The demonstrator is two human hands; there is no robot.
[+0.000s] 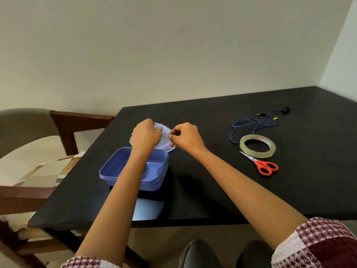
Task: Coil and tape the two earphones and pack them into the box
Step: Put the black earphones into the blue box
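Holding the lid (pixel 165 136) between both hands, you have it tilted just beyond the far rim of the box (pixel 109 174), apart from that rim. Your left hand (pixel 146 135) is curled round the lid's left edge, knuckles toward you. Your right hand (pixel 186 138) pinches the lid's right edge between thumb and fingertips. The lid is translucent with a bluish tint, and most of its left half is hidden behind the left hand.

The box is blue, open, and stands on the black worktop (pixel 212 171) directly below your left forearm, which crosses over its middle. Inside it, just beside the forearm, a small dark loop (pixel 145 168) of cord shows on the box floor; the rest of it is covered by the arm.

The blue earphone (pixel 255 126) lies uncoiled on the worktop, well to the right of your right hand, its cable loose and its plug and earbuds toward the far edge. Just nearer to you than the cable lies the tape roll (pixel 257 154), flat on its side. The scissors (pixel 264 165), with red handles, lie closed beside the roll, blades pointing left. A chair (pixel 63 120) stands at the worktop's left.
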